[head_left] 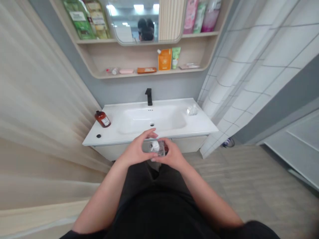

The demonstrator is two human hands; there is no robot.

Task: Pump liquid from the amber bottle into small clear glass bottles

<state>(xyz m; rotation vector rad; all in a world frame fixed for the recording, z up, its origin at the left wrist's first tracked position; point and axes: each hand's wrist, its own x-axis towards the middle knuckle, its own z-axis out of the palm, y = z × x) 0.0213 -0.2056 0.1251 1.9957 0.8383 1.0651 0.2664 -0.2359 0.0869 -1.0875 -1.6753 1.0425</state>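
Observation:
Both my hands meet just in front of the white washbasin counter (199, 124). Between them is a small clear container with a white cap (156, 147). My left hand (138, 149) curls around its left side, thumb and fingers reaching over the top. From the right, my right hand (171, 155) grips the container with its fingers wrapped under and behind it. The container sits below the counter's front edge, over my dark clothing.
A black tap (149, 96) stands behind the basin. A brown pump bottle (102, 119) is on the counter's left, a clear object (192, 110) on its right. Shelves above hold tubes, boxes and pouches around a mirror (136, 20). Tiled wall at right, wood panel at left.

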